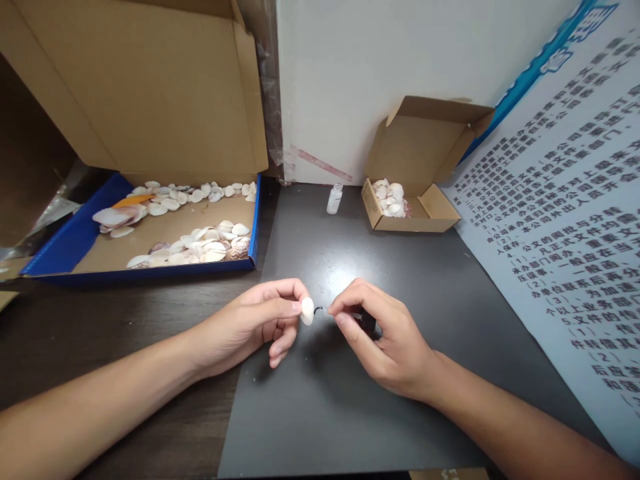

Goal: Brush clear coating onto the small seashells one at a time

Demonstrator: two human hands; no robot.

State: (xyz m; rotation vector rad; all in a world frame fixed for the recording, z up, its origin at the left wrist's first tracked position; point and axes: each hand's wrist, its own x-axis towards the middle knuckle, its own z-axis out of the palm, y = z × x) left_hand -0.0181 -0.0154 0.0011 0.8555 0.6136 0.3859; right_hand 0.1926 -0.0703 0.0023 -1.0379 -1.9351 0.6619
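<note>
Between the thumb and fingers of my left hand (267, 317) is a small white seashell (307, 311), held up above the dark mat. My right hand (377, 327) pinches a thin stem with a dark, curved tip (319, 309), like a small applicator brush. That tip points at the shell's right side; whether it touches, I cannot tell. Part of a black piece (369, 321) shows under my right fingers, perhaps the brush's cap or handle. Beyond my hands stands a small white bottle (335, 199) with a clear neck.
At left, an open blue-edged cardboard box (110, 250) contains many shells and an orange piece (134, 201). A smaller open carton (415, 223) with white shells stands at the back right. Behind is a white panel (350, 87); a printed sheet (565, 220) borders the right.
</note>
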